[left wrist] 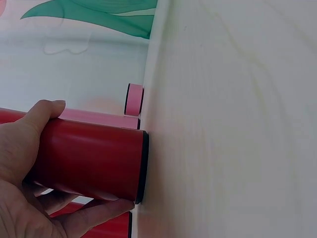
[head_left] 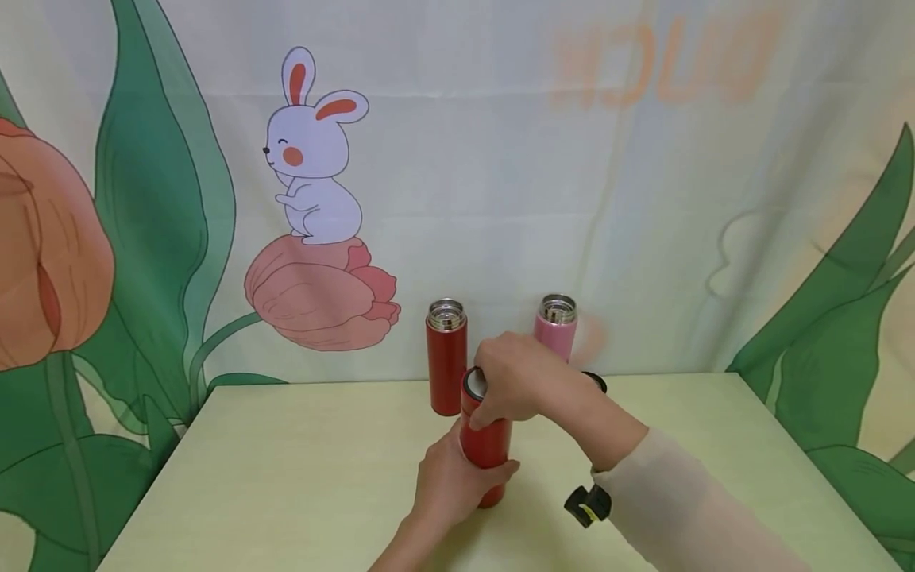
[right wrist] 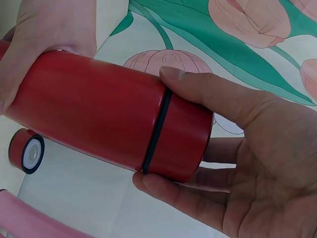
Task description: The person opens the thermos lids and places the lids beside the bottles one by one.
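Observation:
A red thermos bottle (head_left: 493, 445) stands upright near the middle of the table. My left hand (head_left: 457, 481) grips its lower body, thumb to one side and fingers round the other. Across the top, my right hand (head_left: 518, 377) holds the bottle's red lid (right wrist: 183, 139) between thumb and fingers. A black ring shows between lid and body in the right wrist view. Behind to the left is a second red thermos bottle (head_left: 446, 369), lidless, its steel mouth bare. A lidless pink thermos bottle (head_left: 554, 334) stands behind to the right, partly hidden by my right hand.
A loose red lid (right wrist: 22, 151) lies by the bottles in the right wrist view. The pink lid (left wrist: 134, 99) rests beside the pink bottle. A printed cloth (head_left: 457, 175) hangs behind the pale table (head_left: 300, 477). A black device (head_left: 588, 506) is at my right wrist.

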A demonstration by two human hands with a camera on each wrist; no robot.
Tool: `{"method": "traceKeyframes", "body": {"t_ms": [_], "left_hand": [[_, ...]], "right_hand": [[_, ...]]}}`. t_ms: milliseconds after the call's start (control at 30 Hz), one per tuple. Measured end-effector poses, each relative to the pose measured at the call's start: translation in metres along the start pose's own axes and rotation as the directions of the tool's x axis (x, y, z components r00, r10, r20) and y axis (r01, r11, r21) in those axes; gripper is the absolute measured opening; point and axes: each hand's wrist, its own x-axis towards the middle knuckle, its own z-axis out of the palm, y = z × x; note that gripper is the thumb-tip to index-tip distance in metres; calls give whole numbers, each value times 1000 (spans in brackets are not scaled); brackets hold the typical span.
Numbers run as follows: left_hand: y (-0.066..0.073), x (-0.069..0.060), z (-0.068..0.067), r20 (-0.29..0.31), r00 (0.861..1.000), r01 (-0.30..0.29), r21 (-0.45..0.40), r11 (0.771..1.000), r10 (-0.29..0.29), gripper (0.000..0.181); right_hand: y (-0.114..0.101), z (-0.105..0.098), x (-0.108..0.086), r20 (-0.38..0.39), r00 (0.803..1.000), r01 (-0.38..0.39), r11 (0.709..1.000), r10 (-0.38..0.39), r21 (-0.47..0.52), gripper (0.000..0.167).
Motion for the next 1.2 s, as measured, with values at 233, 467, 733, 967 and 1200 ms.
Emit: {"method": "traceKeyframes", "body": {"t_ms": [233, 467, 733, 967, 1200], "left_hand": [[-1, 0, 0, 17, 1000, 8, -3, 1000, -8, 69], [-3, -3, 3, 33, 999, 9, -3, 1000, -9, 68], [2, 1, 2, 16, 1000, 3, -8, 1000, -3, 67], [1, -3, 1, 9, 1000, 15, 4, 1000, -15, 71], [-1, -5, 0, -6, 1000, -24, 1, 1000, 24, 69]], "right_hand": [[4, -2, 0, 17, 998, 63, 998, -63, -25, 30], [10, -1, -2, 75, 994, 84, 997, -83, -1, 48], [9, -7, -3, 87, 995, 54, 998, -56, 17, 61], [1, -6, -3, 74, 997, -31, 995, 38, -98, 57], [-10, -4, 4, 75, 995, -55, 990, 65, -133, 41]]}}
